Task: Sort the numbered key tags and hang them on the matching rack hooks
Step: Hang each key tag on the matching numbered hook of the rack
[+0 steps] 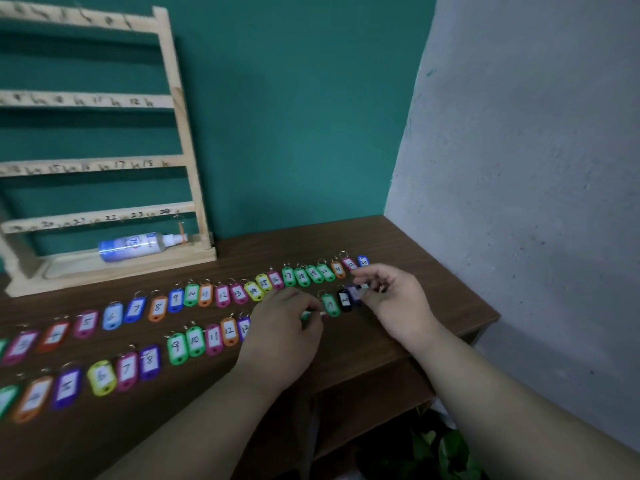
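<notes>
The left hand (284, 327) lies knuckles up on the tabletop (311, 244), to the right of the wooden rack (182, 133) and farther forward than its base. Its fingers are curled, and thumb and forefinger pinch the edge of a green tag (307, 314). The right hand (394, 299) is farther right of the rack, apart from the left hand. Its fingers are curled over a purple tag (355, 292), but blur makes it impossible to tell whether they grip it. Between the two hands lie green tag 19 (330, 304) and black tag 20 (345, 299), side by side and just beside the purple tag. The numbered key tags lie flat on the tabletop in two rows. The rear row (176, 299) runs along the front of the rack base and past its right end, with numbers up to 23 readable. The front row (195, 341) lies parallel, farther from the rack, and passes under the left hand. The rack stands upright against the teal wall (294, 116). Its rails carry handwritten numbers and hooks. A spray bottle (138, 247) lies on its side on the rack base.
</notes>
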